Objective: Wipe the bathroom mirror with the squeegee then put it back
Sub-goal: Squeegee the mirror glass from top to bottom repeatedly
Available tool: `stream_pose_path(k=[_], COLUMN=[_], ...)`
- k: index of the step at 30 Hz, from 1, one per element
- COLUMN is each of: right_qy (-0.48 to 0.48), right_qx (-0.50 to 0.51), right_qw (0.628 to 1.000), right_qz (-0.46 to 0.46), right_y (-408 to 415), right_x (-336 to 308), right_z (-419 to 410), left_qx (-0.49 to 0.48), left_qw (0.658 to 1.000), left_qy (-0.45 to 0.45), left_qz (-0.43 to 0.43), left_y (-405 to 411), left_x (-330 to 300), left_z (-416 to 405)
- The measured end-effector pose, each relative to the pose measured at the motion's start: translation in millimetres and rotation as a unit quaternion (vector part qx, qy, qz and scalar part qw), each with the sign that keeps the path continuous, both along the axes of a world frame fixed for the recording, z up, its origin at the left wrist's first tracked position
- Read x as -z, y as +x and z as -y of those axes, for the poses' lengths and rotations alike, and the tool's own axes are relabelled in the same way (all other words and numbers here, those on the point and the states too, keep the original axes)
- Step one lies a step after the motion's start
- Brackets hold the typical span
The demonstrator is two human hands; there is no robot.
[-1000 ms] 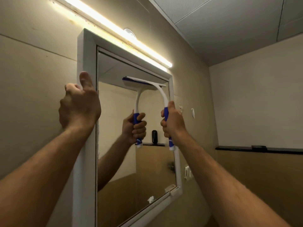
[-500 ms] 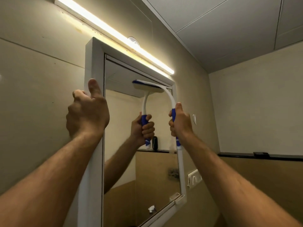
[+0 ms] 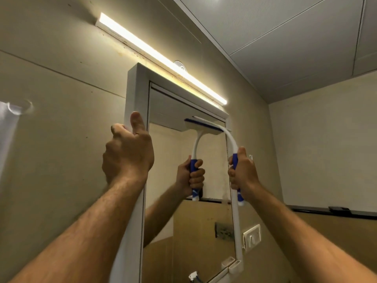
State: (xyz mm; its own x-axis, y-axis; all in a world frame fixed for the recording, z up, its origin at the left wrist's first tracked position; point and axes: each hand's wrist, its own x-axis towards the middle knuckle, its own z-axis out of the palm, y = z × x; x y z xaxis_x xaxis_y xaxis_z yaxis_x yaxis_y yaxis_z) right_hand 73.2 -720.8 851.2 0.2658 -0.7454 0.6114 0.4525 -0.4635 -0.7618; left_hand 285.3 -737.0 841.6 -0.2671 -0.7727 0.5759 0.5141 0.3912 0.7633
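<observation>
1. Hands: both are raised to the mirror [image 3: 183, 201], which hangs on a beige wall [image 3: 61, 160].
2. Left hand [image 3: 128, 158]: fingers curl round the outer edge of the white frame [image 3: 135, 94] at its left side, thumb lying straight up along the frame's front face.
3. Right hand [image 3: 243, 172]: closed in a fist round the blue grip of the squeegee [image 3: 231, 144], thumb laid up the handle; the grip's lower end sticks out below the fist.
4. Squeegee: the white neck curves up and left from the fist, and the blade, edged in blue, lies against the glass just under the top frame rail, near the upper right corner. Its reflection, with the reflected fist, shows in the glass to the left.
5. Light [image 3: 163, 58]: a lit strip on the wall directly above the frame.
6. Switch plate [image 3: 252, 235]: white, on the wall just right of the frame's lower part.
7. Ledge [image 3: 326, 211]: a dark strip along the right wall.
8. Writing: no legible brand or label on any item.
</observation>
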Motion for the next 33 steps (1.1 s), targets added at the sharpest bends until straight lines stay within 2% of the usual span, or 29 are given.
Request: stream_pose_path(k=[4,9,15,18,23,27,33], right_qy=[0.008,0.011,-0.029,-0.007,0.034,0.054,0.036], right_qx=[-0.006,-0.021,0.009,-0.041,-0.048,-0.039,-0.035], right_qw=[1.0,0.999,1.0,0.999,0.998,0.998,0.999], right_qz=[-0.018,-0.04,-0.004,-0.003,-0.003,0.001,0.0], right_y=[3,0,-3,5,21,24,10], right_x=[-7,28,-12,-25,18,62,29], right_z=[3,9,8,7,6,4,4], left_qx=[0.003,0.084,-0.004,0.004,0.056,0.112,0.044], left_qw=[1.0,0.996,1.0,1.0,0.998,0.993,0.999], left_qy=[-0.008,0.016,-0.004,-0.021,-0.033,0.0,0.021], left_qz=[0.011,0.021,-0.002,0.003,0.022,0.043,0.014], left_y=[-3,7,-3,-11,-13,-1,-2], left_x=[-6,26,-10,-21,20,60,27], left_z=[7,10,1,1,5,8,-1])
